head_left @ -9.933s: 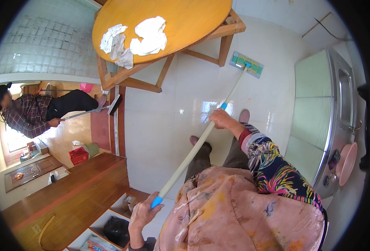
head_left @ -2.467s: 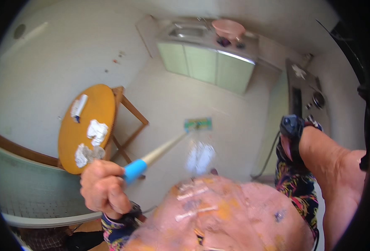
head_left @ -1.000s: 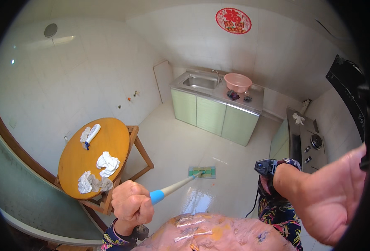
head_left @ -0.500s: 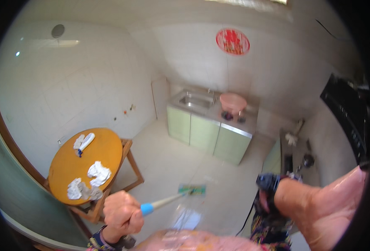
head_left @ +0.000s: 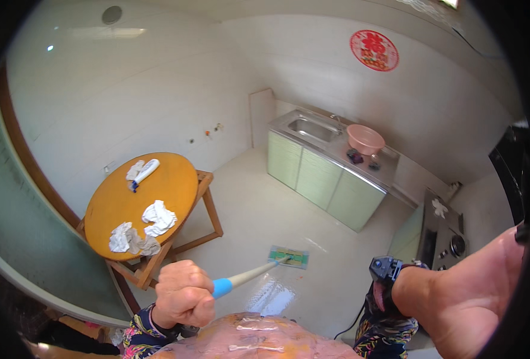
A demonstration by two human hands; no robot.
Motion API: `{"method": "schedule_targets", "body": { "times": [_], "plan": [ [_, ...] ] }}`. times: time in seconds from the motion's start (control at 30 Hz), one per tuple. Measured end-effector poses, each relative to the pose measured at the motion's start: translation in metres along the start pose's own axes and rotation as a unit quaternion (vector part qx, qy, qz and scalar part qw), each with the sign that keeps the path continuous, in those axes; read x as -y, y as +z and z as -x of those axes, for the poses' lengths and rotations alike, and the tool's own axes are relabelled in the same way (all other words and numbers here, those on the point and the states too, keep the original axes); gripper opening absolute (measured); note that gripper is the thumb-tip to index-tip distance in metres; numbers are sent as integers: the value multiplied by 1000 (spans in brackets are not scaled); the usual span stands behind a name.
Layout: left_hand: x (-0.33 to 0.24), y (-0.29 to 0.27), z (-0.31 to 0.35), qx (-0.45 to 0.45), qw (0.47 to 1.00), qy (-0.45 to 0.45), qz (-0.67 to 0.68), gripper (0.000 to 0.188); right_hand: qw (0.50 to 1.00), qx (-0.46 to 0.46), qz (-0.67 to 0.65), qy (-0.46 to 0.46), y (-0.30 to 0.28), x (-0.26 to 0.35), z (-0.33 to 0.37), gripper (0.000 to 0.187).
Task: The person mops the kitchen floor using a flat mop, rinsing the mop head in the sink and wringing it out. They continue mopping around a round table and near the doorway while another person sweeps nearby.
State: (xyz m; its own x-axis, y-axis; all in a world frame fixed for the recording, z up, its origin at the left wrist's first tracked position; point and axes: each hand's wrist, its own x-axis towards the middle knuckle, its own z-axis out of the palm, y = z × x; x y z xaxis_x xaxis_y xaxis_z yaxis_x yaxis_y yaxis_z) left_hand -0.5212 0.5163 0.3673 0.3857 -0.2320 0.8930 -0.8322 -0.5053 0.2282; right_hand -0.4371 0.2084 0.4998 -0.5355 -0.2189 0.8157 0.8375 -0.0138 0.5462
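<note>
My left hand (head_left: pixel 186 293) is closed in a fist around the upper end of a mop handle, at its blue grip (head_left: pixel 222 288). The pale handle (head_left: pixel 250 274) slants away to a flat green mop head (head_left: pixel 289 257), which lies on the tiled floor (head_left: pixel 247 197). Large at the right rim is my right hand (head_left: pixel 477 293), raised close to the camera, its palm side and wrist showing. Its fingers are cut off or hidden at the rim. A black device (head_left: pixel 386 269) is strapped at that wrist. A pink apron (head_left: pixel 247 338) covers my front.
Left stands a round orange-yellow wooden table (head_left: pixel 109 203) with crumpled cloths (head_left: pixel 159 218) and a white bottle (head_left: pixel 146 173). Ahead, a green cabinet (head_left: pixel 319 182) bears a sink (head_left: pixel 314 127) and a pink basin (head_left: pixel 365 139). A stove (head_left: pixel 441 233) is at right; a glass panel (head_left: pixel 43 221) borders the left.
The view has swung, so the room sits further right and higher in the picture. My left hand stays closed on the mop handle; my right hand remains raised at the rim.
</note>
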Motion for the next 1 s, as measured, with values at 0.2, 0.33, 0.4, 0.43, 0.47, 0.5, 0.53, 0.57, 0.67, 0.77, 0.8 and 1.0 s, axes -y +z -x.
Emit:
{"method": "schedule_targets", "body": {
  "times": [0.2,0.33,0.4,0.43,0.47,0.5,0.53,0.57,0.67,0.77,0.8,1.0],
  "plan": [
    [-4,-4,-4,15,1000,2,-12,21,938,120,-23,325,47,13,114,32],
    [-3,-4,-8,-11,999,2,-33,18,742,341,-251,520,89,50,210,51],
    [-4,1,-9,-26,998,2,-50,17,598,347,-409,596,94,75,241,52],
    [-4,4,-10,-36,998,5,-44,17,572,362,-418,606,93,87,253,49],
    [-5,8,-12,-41,998,0,-46,17,547,377,-425,615,93,96,262,47],
    [-6,12,-14,-40,998,2,-46,18,526,391,-436,616,93,102,270,44],
    [-8,17,-16,-39,998,-2,-43,19,522,392,-423,628,91,106,276,40],
    [-8,23,-20,-43,998,5,-35,19,522,392,-413,635,88,107,281,36],
    [-3,44,-28,-54,998,8,-12,17,572,333,-385,643,77,103,296,18],
    [22,71,-23,-79,995,-66,17,25,609,213,-310,698,42,84,311,17],
    [30,77,-12,-60,989,-129,41,28,546,213,-305,751,21,69,316,16],
    [110,78,147,-131,811,-570,-10,29,652,30,-136,746,-105,-33,344,30]
  ]
}}
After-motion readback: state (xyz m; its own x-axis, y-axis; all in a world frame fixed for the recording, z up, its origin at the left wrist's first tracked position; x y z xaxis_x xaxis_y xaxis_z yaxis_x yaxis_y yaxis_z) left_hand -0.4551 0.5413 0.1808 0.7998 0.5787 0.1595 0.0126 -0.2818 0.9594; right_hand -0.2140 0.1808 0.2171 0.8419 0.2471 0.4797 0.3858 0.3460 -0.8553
